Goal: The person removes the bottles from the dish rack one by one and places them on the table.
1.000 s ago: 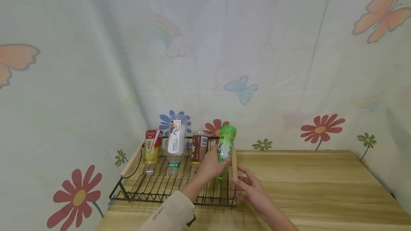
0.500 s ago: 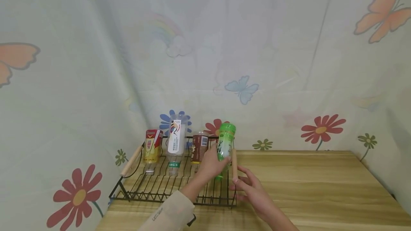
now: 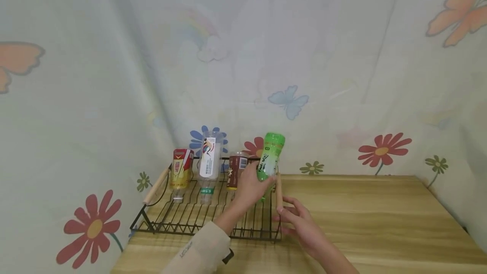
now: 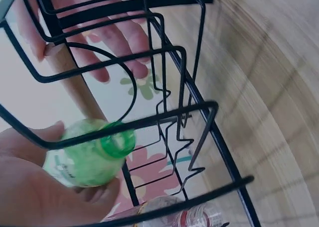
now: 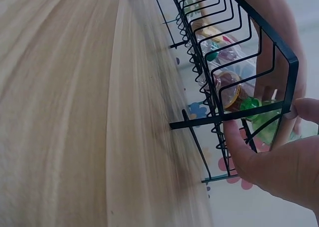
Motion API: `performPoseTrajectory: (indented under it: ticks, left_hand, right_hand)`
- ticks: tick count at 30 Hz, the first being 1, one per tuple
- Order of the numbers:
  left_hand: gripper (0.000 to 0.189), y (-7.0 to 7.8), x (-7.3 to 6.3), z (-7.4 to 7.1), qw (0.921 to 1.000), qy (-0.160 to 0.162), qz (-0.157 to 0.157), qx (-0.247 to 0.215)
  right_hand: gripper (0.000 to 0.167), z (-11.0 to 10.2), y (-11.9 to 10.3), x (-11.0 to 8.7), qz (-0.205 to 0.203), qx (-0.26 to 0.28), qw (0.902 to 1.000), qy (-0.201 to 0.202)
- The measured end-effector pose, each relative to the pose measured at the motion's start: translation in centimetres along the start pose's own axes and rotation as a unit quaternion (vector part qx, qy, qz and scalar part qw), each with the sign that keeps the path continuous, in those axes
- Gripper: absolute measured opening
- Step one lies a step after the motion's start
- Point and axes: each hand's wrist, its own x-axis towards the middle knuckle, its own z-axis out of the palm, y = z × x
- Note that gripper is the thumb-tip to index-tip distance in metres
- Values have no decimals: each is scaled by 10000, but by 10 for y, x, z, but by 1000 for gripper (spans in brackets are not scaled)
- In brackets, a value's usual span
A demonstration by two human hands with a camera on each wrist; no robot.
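Observation:
My left hand (image 3: 249,185) grips a green plastic bottle (image 3: 271,153) with a white label, held neck down and tilted over the right end of a black wire rack (image 5: 199,121). In the left wrist view the bottle's green neck (image 4: 119,141) shows behind the rack's wires. My right hand (image 3: 302,223) holds the rack's right end at its wooden handle (image 3: 279,191), the thumb against the black frame. Left of the green bottle, a brown-labelled bottle (image 3: 236,171), a tall clear bottle (image 3: 209,160) and a red-and-yellow bottle (image 3: 181,168) lean neck down on the rack.
The rack stands at the left of a wooden table (image 3: 361,215), with a second wooden handle (image 3: 157,187) at its left end. A pale curtain (image 3: 323,54) printed with flowers and butterflies hangs behind and at the sides.
The green bottle has risen a little and shifted slightly right in my left hand. My right hand stays at the rack's handle; the head view has tipped slightly.

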Motion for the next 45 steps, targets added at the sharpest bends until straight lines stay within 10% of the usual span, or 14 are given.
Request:
performPoseTrajectory:
  ticks: [7,12,20,26,34,37,45]
  left_hand:
    - [73,15,-4,-6,9992,32,355,-160]
    - [68,32,-14,-27,9969,-347,689,-164]
    - [70,49,-12,-56,9874,-759,1296,509]
    - [70,59,-9,-69,9764,-1239,1488,959]
    - [72,72,-20,-71,9552,-1615,1868,1632]
    - [70,77,-20,-69,9495,-1610,1993,1811]
    - [64,86,-20,-55,9360,-1620,2400,2003]
  right_hand:
    - [67,-12,-5,-4,-157,-282,9989,354]
    - [69,-42,-26,-11,-745,-1788,9776,828]
    - [74,-73,-98,-32,-2545,-3855,8790,1180]
    - [85,-71,-151,-44,-3375,-5045,7804,1504]
    - [94,-53,-168,-43,-3750,-6581,6508,529]
    - [91,-47,-165,-38,-3638,-6713,6454,213]
    - [75,-38,-155,-22,-3205,-6677,6719,7]
